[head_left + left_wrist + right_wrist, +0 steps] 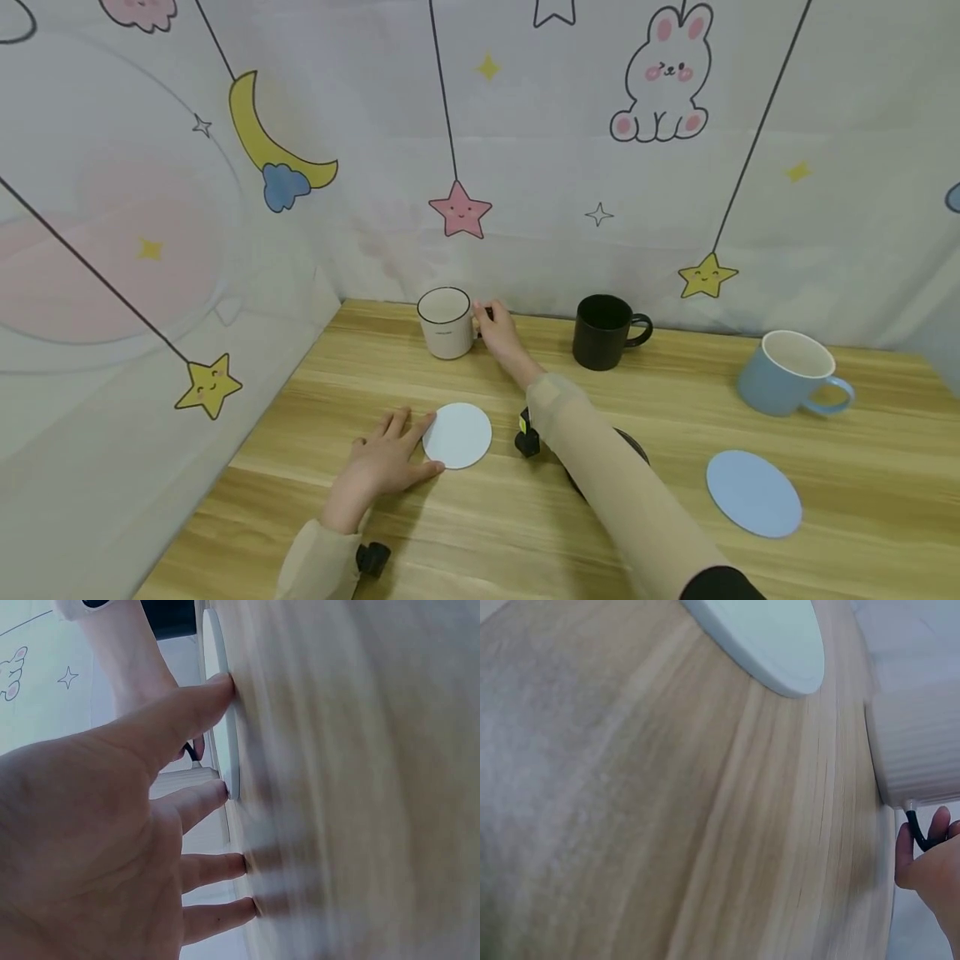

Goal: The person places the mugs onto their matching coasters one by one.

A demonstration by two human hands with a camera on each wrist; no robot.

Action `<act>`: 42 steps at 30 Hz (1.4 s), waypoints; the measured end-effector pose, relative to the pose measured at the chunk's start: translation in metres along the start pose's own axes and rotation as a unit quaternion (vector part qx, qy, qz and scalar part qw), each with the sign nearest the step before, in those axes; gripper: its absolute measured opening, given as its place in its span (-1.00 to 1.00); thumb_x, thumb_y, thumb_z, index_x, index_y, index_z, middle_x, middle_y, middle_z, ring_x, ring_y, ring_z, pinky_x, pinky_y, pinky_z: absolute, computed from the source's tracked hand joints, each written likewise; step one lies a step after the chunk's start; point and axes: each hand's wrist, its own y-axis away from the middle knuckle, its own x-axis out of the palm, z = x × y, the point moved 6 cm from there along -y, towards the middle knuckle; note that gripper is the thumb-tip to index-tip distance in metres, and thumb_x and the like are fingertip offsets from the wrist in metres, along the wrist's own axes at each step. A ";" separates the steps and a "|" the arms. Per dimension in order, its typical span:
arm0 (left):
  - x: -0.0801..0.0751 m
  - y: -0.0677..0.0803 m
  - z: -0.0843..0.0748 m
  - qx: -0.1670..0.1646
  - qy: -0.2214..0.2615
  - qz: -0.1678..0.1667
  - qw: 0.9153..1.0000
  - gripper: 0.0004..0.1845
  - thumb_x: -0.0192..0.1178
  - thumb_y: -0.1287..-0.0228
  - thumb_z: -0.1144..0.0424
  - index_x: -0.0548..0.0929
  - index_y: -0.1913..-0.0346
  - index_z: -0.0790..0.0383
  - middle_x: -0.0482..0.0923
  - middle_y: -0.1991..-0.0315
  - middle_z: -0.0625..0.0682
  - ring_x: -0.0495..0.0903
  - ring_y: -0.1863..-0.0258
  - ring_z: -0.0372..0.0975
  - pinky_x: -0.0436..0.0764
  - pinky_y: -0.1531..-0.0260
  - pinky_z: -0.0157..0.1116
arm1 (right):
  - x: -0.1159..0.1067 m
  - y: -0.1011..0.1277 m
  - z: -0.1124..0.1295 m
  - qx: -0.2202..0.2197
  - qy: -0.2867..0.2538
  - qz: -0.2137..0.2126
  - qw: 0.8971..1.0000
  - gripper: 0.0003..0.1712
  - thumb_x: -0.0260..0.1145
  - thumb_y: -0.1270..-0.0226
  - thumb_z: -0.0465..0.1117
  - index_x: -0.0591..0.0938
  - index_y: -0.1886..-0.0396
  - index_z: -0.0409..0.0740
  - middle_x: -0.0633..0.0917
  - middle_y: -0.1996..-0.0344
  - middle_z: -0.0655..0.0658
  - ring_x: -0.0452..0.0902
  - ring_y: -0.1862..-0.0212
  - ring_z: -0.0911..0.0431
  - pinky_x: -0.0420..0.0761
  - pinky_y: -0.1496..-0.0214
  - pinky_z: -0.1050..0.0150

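The left hand (386, 467) lies flat on the light wooden tabletop (525, 533) with its fingers straight and spread, the thumb and forefinger tips touching the near-left edge of the round white flat coaster (457, 435); the left wrist view shows the same fingertips (221, 686) against the coaster's thin rim (229, 750). From that coaster, the right hand (498, 329) is farther back and slightly to the right, at the end of an outstretched arm in a beige sleeve (622, 492). It is closed on the thin dark handle of the white ceramic mug with a dark rim (446, 322), which stands upright directly behind the coaster, near the cartoon-printed backdrop (525, 150). The right wrist view shows the fingers (930, 840) curled round the handle beside the mug's ribbed wall (919, 750). So the mug lies straight behind the coaster, its handle pointing right toward the right hand, and the right hand is much the nearer to it. To the right of the coaster a dark disc (633, 446) is mostly hidden under the right forearm, so what it is cannot be told for sure. Farther right lie a round blue flat coaster (753, 493) and, behind it, a tilted-looking blue ceramic mug (791, 372); a black ceramic mug (603, 331) stands to the right of the white mug. Both wrist views are blurred.
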 end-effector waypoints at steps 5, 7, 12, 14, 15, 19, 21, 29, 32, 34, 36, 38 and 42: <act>0.000 -0.001 0.001 0.001 0.000 0.001 1.000 -0.16 0.17 -0.22 -0.23 0.15 -0.49 -0.04 0.01 -0.50 0.29 0.02 -0.47 0.25 0.13 -0.17 0.46 | 0.001 -0.001 -0.001 0.004 -0.006 0.008 1.000 -0.59 -0.11 -0.57 0.04 0.45 0.12 -0.21 0.51 -0.19 -0.23 0.48 -0.04 -0.16 0.40 0.19 0.32; 0.000 -0.001 0.001 -0.001 0.000 0.003 1.000 -0.16 0.17 -0.22 -0.23 0.15 -0.49 -0.04 0.01 -0.51 0.29 0.02 -0.47 0.25 0.13 -0.17 0.46 | 0.002 -0.001 -0.002 0.007 -0.004 0.005 1.000 -0.60 -0.11 -0.57 0.03 0.45 0.12 -0.21 0.48 -0.27 -0.20 0.48 -0.04 -0.13 0.40 0.17 0.33; 0.001 -0.002 0.002 -0.003 -0.001 0.005 1.000 -0.17 0.16 -0.22 -0.24 0.15 -0.49 -0.06 0.01 -0.51 0.28 0.01 -0.48 0.23 0.13 -0.18 0.45 | 0.002 0.000 -0.003 0.013 -0.017 -0.008 1.000 -0.61 -0.12 -0.58 0.00 0.43 0.17 -0.24 0.52 -0.03 -0.37 0.43 0.17 -0.05 0.36 0.27 0.32; 0.002 -0.002 0.002 -0.003 -0.002 0.005 1.000 -0.16 0.16 -0.22 -0.24 0.15 -0.49 -0.06 0.01 -0.51 0.28 0.00 -0.48 0.22 0.13 -0.18 0.45 | 0.002 0.000 -0.003 0.015 -0.026 -0.012 0.999 -0.60 -0.11 -0.57 0.00 0.42 0.17 -0.27 0.49 0.07 -0.42 0.39 0.23 -0.03 0.34 0.31 0.32; 0.002 -0.003 0.002 -0.004 -0.001 0.006 1.000 -0.16 0.16 -0.22 -0.24 0.14 -0.49 -0.06 0.00 -0.51 0.28 0.00 -0.49 0.22 0.13 -0.18 0.45 | 0.002 0.001 -0.002 0.017 -0.029 -0.014 0.999 -0.58 -0.11 -0.57 0.01 0.42 0.15 -0.29 0.50 0.07 -0.39 0.39 0.23 -0.03 0.34 0.32 0.33; 0.003 -0.003 0.002 -0.009 0.001 0.007 1.000 -0.16 0.18 -0.21 -0.24 0.14 -0.49 -0.07 0.00 -0.51 0.27 0.00 -0.49 0.21 0.12 -0.19 0.45 | 0.004 0.002 -0.003 0.026 -0.038 -0.012 0.999 -0.52 -0.12 -0.57 0.02 0.42 0.05 -0.36 0.53 0.00 -0.29 0.36 0.27 0.02 0.32 0.35 0.35; 0.003 -0.003 0.003 -0.010 0.002 0.007 1.000 -0.16 0.17 -0.22 -0.24 0.14 -0.49 -0.08 0.00 -0.52 0.26 0.00 -0.49 0.21 0.12 -0.20 0.44 | 0.005 0.003 -0.003 0.029 -0.045 -0.013 0.998 -0.53 -0.12 -0.58 0.02 0.42 0.08 -0.36 0.53 0.02 -0.29 0.34 0.29 0.03 0.31 0.36 0.36; 0.003 -0.004 0.003 -0.008 -0.001 0.005 1.000 -0.16 0.17 -0.22 -0.24 0.15 -0.49 -0.08 0.00 -0.52 0.26 -0.01 -0.49 0.21 0.12 -0.19 0.45 | 0.003 0.005 -0.001 0.028 -0.060 -0.030 0.997 -0.66 -0.10 -0.57 -0.02 0.38 0.30 -0.17 0.43 0.35 -0.28 0.32 0.31 0.02 0.29 0.37 0.35; 0.002 -0.005 0.002 -0.007 -0.001 0.006 1.000 -0.16 0.17 -0.22 -0.24 0.15 -0.49 -0.07 0.00 -0.52 0.26 -0.01 -0.49 0.21 0.12 -0.19 0.45 | 0.002 0.005 -0.001 0.038 -0.067 -0.033 0.996 -0.66 -0.11 -0.57 -0.02 0.36 0.32 -0.17 0.42 0.35 -0.28 0.28 0.34 0.03 0.27 0.36 0.33; 0.001 -0.004 0.001 -0.007 0.000 0.008 1.000 -0.16 0.17 -0.22 -0.24 0.14 -0.49 -0.07 -0.01 -0.52 0.26 -0.02 -0.50 0.21 0.11 -0.20 0.45 | 0.002 0.006 -0.002 0.046 -0.071 -0.035 0.996 -0.66 -0.10 -0.57 -0.01 0.36 0.33 -0.17 0.42 0.33 -0.29 0.30 0.31 0.00 0.26 0.34 0.32; 0.001 -0.003 0.001 -0.006 0.002 0.008 1.000 -0.16 0.18 -0.22 -0.23 0.15 -0.49 -0.06 -0.01 -0.52 0.26 -0.02 -0.49 0.21 0.12 -0.19 0.45 | 0.002 0.007 -0.001 0.049 -0.078 -0.035 0.995 -0.66 -0.10 -0.57 -0.02 0.36 0.33 -0.15 0.42 0.32 -0.30 0.33 0.26 -0.06 0.26 0.32 0.31; 0.001 -0.002 0.001 -0.008 0.003 0.008 1.000 -0.15 0.18 -0.21 -0.23 0.15 -0.49 -0.06 -0.01 -0.51 0.27 -0.02 -0.49 0.21 0.11 -0.19 0.45 | 0.003 0.007 -0.002 0.051 -0.086 -0.034 0.994 -0.68 -0.09 -0.57 -0.02 0.36 0.35 -0.12 0.42 0.33 -0.29 0.35 0.20 -0.13 0.26 0.31 0.31; 0.001 -0.002 0.002 -0.008 0.003 0.009 1.000 -0.15 0.18 -0.21 -0.23 0.15 -0.49 -0.06 -0.01 -0.52 0.27 -0.02 -0.49 0.21 0.12 -0.19 0.45 | 0.004 0.008 -0.003 0.048 -0.104 -0.038 0.993 -0.69 -0.06 -0.56 -0.03 0.35 0.41 -0.06 0.42 0.36 -0.25 0.39 0.14 -0.16 0.27 0.30 0.34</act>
